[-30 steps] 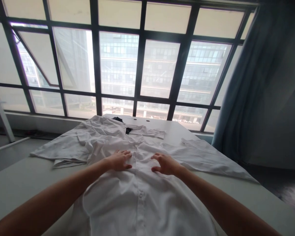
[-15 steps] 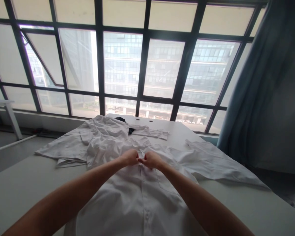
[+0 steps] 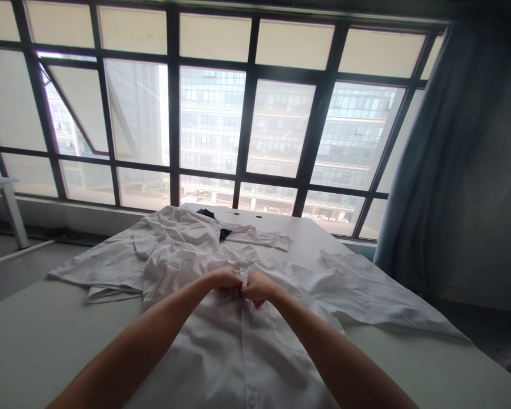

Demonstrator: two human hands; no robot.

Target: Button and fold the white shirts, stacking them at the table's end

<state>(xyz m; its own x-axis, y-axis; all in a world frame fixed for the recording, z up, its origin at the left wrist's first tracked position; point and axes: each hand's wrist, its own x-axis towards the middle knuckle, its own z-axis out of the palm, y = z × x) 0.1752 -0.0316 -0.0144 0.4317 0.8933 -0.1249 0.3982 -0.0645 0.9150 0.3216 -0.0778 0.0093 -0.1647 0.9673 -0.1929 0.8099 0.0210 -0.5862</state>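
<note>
A white button-up shirt (image 3: 221, 341) lies spread on the white table, its collar end away from me and its button placket running down the middle toward me. At the upper placket my left hand (image 3: 226, 280) pinches the shirt's front edge. My right hand (image 3: 259, 287) is closed on the same placket, its fingertips meeting those of the left. Any button between the fingers is hidden. One sleeve (image 3: 392, 292) stretches out to the right. Below my hands, a chest pocket shows beside the right forearm.
More crumpled white clothing (image 3: 111, 255) is heaped at the left and far side of the table (image 3: 21, 335). Small dark pieces (image 3: 225, 233) lie among it. Behind stand large framed windows (image 3: 213, 119); a blue-grey curtain (image 3: 426, 170) hangs at the right.
Both hands stay together at the placket, with the right fingers shifted slightly. The view has tilted up a little, so table and shirt sit lower in the picture.
</note>
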